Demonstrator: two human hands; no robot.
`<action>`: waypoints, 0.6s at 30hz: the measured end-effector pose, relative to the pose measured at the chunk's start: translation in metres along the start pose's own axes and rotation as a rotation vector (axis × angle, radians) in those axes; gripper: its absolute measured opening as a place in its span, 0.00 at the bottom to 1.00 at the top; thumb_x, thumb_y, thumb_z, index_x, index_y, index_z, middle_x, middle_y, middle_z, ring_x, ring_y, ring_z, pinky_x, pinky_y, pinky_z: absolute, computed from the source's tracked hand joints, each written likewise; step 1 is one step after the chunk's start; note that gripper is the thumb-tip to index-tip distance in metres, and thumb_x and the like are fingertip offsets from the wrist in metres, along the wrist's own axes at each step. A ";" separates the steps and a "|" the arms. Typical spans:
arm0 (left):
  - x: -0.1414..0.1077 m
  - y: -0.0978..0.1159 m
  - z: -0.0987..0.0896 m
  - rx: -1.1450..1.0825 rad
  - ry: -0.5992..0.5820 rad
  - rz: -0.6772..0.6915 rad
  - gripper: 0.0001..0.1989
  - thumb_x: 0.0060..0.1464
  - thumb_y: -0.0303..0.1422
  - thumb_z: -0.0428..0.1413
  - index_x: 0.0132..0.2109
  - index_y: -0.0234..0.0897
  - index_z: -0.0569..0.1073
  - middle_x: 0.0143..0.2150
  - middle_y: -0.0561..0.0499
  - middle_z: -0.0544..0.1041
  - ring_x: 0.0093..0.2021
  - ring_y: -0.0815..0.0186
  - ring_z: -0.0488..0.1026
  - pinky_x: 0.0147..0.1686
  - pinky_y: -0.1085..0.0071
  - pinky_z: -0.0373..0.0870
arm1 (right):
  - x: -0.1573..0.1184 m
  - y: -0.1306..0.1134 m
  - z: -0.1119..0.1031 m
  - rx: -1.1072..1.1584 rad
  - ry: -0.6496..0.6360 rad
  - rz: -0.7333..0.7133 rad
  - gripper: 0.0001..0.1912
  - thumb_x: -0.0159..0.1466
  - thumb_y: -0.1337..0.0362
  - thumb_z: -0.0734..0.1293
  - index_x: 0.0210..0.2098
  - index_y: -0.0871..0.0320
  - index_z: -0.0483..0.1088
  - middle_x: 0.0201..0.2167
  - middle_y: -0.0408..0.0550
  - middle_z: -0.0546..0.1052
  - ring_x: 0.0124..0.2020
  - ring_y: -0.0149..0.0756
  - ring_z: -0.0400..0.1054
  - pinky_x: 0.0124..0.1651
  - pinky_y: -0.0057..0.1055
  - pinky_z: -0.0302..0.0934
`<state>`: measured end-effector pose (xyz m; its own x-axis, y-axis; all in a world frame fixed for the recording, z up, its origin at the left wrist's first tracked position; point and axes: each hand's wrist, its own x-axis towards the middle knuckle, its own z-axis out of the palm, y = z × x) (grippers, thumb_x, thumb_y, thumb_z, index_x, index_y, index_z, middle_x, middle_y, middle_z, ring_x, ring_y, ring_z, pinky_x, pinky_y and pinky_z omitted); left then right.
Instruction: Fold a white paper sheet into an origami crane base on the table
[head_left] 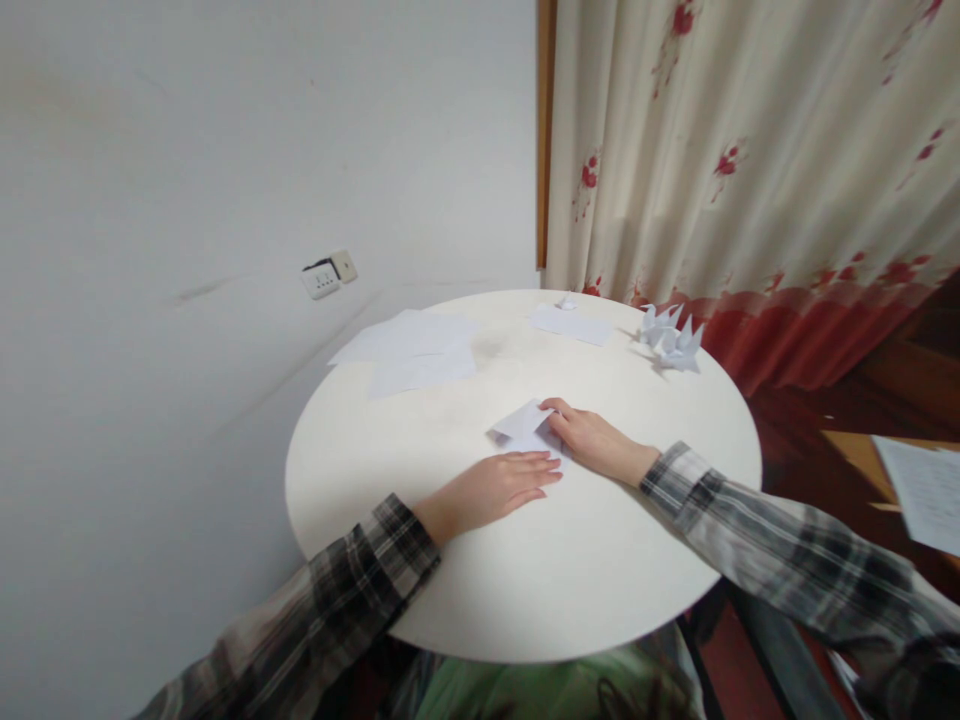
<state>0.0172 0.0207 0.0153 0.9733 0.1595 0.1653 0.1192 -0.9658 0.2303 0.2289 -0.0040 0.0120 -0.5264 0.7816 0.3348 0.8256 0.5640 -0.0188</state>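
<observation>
The folded paper (517, 428) lies on the white round counter (480, 580), a little to the right of its middle, and I see both hands of the person upon it. The right hand (592, 438) has its grip closed on the right side of this paper, with the fingers bent over the raised part. The left hand (510, 485) is placed flat along the side of the paper toward the near edge; its grip is released, the fingers straight and close together. Both arms wear plaid sleeves (330, 590). Farther out, several white sheets (412, 345) overlap each other near the far left edge of the counter. Near the far edge there is one single sheet (574, 328), and a small white piece (566, 303) is at its back side, too small for me to name. By the far right edge stand pointed paper figures (679, 352), close together in a group. Beyond the counter, at the left, a pale wall (225, 120) carries a socket (322, 281); at the right hangs a cream curtain (675, 150) with red flowers and a red lower band.
</observation>
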 end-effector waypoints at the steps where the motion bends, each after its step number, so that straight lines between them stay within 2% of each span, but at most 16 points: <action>1: 0.000 0.000 0.000 -0.001 -0.001 0.001 0.17 0.63 0.32 0.44 0.56 0.34 0.65 0.59 0.46 0.65 0.60 0.68 0.59 0.61 0.68 0.54 | 0.000 0.000 0.000 0.001 0.001 0.000 0.10 0.62 0.76 0.56 0.43 0.63 0.59 0.53 0.60 0.62 0.37 0.33 0.69 0.39 0.33 0.66; 18: 0.002 0.000 -0.001 -0.040 -0.037 -0.020 0.17 0.63 0.31 0.44 0.57 0.32 0.65 0.59 0.46 0.64 0.62 0.68 0.57 0.62 0.69 0.51 | 0.001 0.001 0.001 -0.015 -0.020 -0.005 0.11 0.61 0.76 0.56 0.44 0.63 0.59 0.53 0.61 0.61 0.37 0.34 0.69 0.39 0.33 0.66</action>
<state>0.0185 0.0212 0.0162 0.9774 0.1701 0.1253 0.1311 -0.9535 0.2715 0.2288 -0.0023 0.0113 -0.5345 0.7838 0.3162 0.8257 0.5641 -0.0024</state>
